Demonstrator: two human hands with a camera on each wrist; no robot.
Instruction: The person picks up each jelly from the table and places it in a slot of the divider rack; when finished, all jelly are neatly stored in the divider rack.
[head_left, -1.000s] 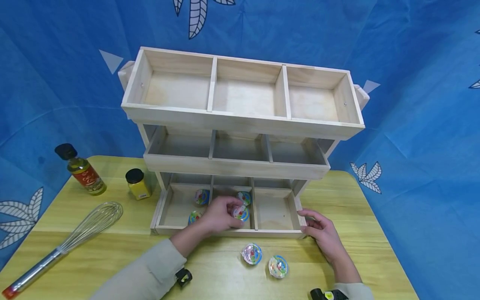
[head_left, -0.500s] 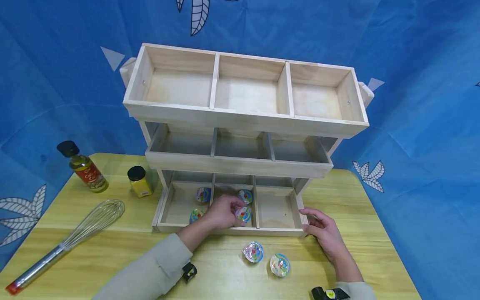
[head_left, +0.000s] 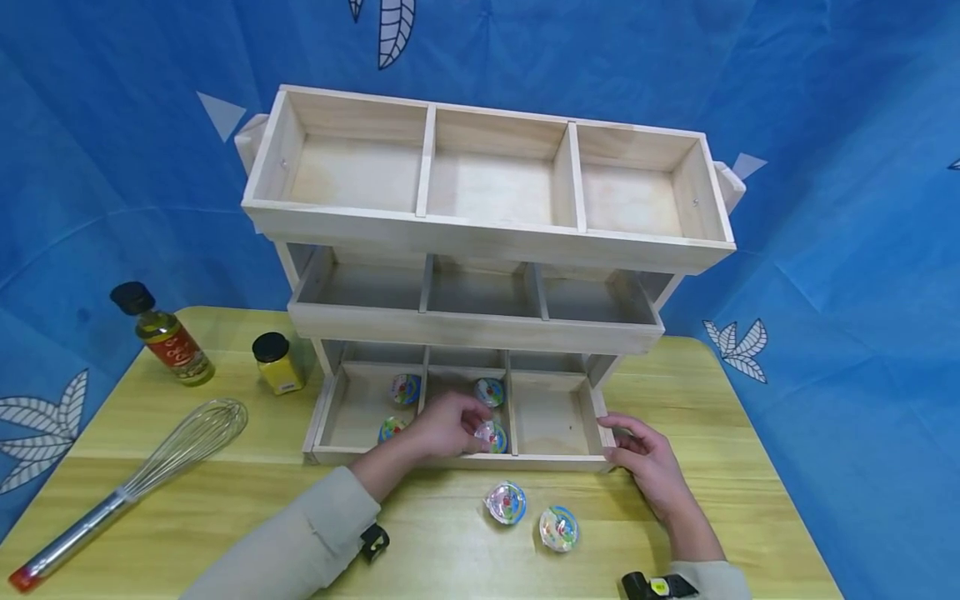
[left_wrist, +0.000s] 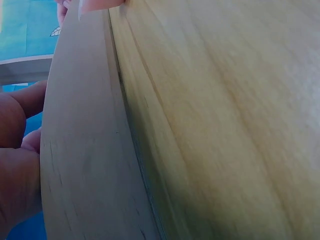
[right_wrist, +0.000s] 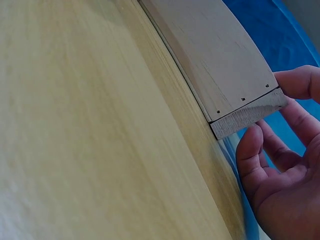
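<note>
My left hand (head_left: 446, 425) reaches into the middle compartment of the wooden rack's bottom tray (head_left: 360, 458). Its thumb and forefinger pinch a small jelly cup (head_left: 492, 437) with a printed film lid, near the tray's front wall. Another jelly cup (head_left: 490, 392) sits behind it in the same compartment. Two more, one at the back (head_left: 406, 388) and one at the front (head_left: 391, 428), lie in the left compartment, the front one partly covered by my wrist. My right hand (head_left: 647, 462) grips the tray's front right corner, fingers round the end grain (right_wrist: 245, 117) in the right wrist view.
Two jelly cups, a left one (head_left: 506, 503) and a right one (head_left: 558, 529), lie on the table before the rack. On the left stand an oil bottle (head_left: 176, 346) and a yellow jar (head_left: 277, 367); a whisk (head_left: 161, 467) lies in front. Upper trays (head_left: 480, 229) overhang the bottom one.
The jelly cup at my left fingers has shifted slightly forward and right inside the middle compartment. My right hand stays at the tray corner. The head view has tilted a little.
</note>
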